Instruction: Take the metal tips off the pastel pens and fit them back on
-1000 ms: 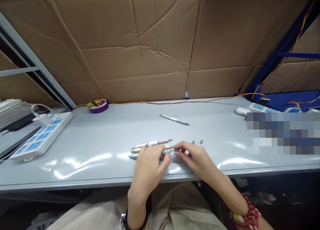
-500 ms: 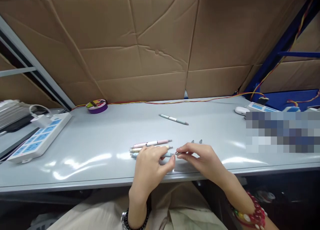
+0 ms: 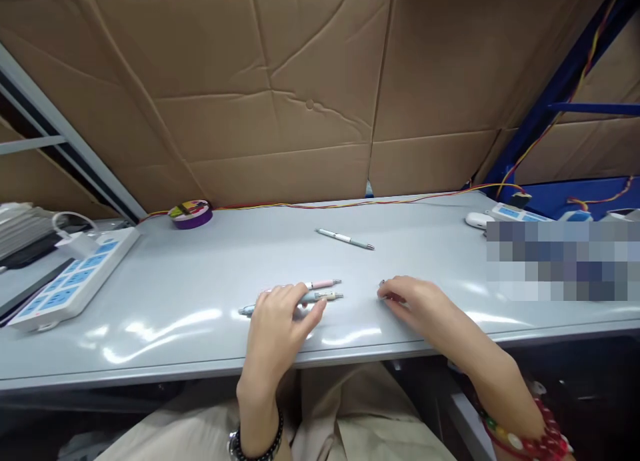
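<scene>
Head view, left fingers [image 3: 289,294]: blue pen [image 3: 311,297] is clamped.
Right fingers [image 3: 400,286]: grip cannot be told.
Tabletop [image 3: 350,317]: exposed between, edge [image 3: 360,353] at six o'clock.

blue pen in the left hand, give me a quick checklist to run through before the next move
1. Blue pen gripped by left hand: ok, held under the fingers.
2. Blue pen clear of cream pen: not ok, they overlap in this view.
3. Right hand contents: cannot tell, its fingers hide them.
4. Hands apart: ok, a gap shows between them.
5. Green-and-white pen out of the way: ok, it lies beyond both hands.
</scene>
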Demonstrator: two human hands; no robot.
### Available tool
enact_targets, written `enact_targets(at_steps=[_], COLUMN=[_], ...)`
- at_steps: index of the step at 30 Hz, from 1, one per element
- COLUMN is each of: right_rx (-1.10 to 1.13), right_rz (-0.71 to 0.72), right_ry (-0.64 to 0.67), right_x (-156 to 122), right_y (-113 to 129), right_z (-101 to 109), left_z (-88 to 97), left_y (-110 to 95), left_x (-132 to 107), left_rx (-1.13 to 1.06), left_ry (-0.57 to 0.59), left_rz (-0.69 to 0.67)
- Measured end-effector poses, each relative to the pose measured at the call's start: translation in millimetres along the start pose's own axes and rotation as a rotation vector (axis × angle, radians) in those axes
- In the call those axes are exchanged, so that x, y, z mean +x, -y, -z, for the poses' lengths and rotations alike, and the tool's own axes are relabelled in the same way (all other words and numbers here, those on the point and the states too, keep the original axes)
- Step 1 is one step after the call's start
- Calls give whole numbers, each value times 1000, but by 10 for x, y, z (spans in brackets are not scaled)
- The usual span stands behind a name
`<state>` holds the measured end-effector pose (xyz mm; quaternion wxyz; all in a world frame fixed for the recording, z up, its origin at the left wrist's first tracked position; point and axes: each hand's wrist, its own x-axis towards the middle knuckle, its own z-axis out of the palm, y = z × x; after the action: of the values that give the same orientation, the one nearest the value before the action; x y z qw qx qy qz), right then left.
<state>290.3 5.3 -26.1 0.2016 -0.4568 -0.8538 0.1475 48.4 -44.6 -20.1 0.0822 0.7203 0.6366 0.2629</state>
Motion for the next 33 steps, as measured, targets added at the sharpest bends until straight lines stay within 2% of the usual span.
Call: enact_targets(at_steps=[5,13,16,19,23,26,30,33], right_rx=[-48,-43,-17,96,256,315,338,342], right_rz=[-33,-17,1,77,226,277,266,172], right_ry=[46,12,-69,-159,-259,-340,-301,-227], right_x=[26,2,-24,-31,4,43,57,45], right_y=[43,6,91,263,467,527,520,452], right_z=[-59,-38,-5,-11,-117,-216,-269,-184], left_z=[-44,-25,-11,-13,-40,-55,-50,-39], left_y=[-20,-5,-32,-63,-93,-101,-95,-76], left_x=[17,14,1,-10,-21,-22,-20,-21], left_rx=[-34,-104,-129,-163,-169,-148,-177,-210], left_ry=[-7,2,-4,11,30,42,73,81], left_rz=[-53,-58,-74,-109,-146,-156,-141,-121])
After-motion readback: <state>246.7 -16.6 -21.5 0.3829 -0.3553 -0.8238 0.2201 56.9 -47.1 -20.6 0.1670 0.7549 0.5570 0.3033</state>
